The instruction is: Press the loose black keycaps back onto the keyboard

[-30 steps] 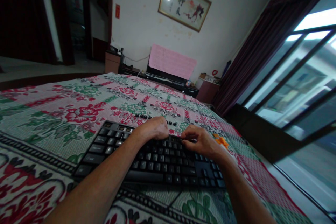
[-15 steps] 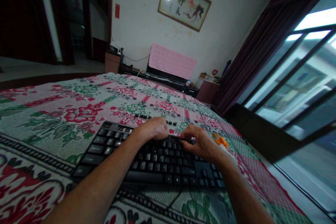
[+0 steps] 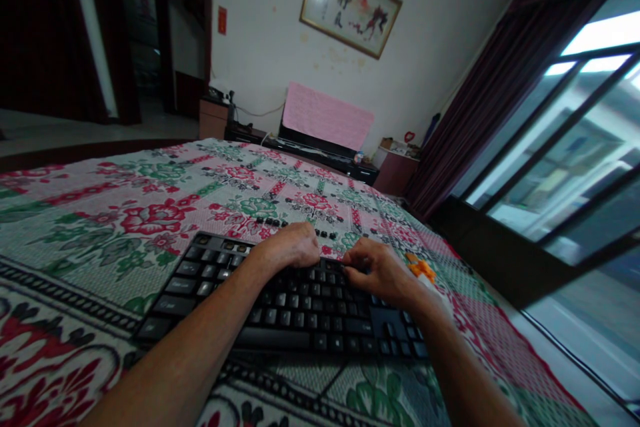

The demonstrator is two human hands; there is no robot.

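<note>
Head: see floral cloth [image 3: 155,220] under keyboard [image 3: 310,308]; at far edge, left hand [image 3: 299,245] curled, right hand [image 3: 376,268] pinched narrow, can't tell on what; small black pieces [image 3: 270,221] beyond. Barely changed in a second: probably still working same spot.

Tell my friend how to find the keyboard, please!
Look at the big flowered cloth. On its near part, the left hand and right hand are at something long, flat and black: the keyboard. It's one wide board with rows of keys, unlike the small black pieces beyond it and the orange thing near the right hand.
</note>
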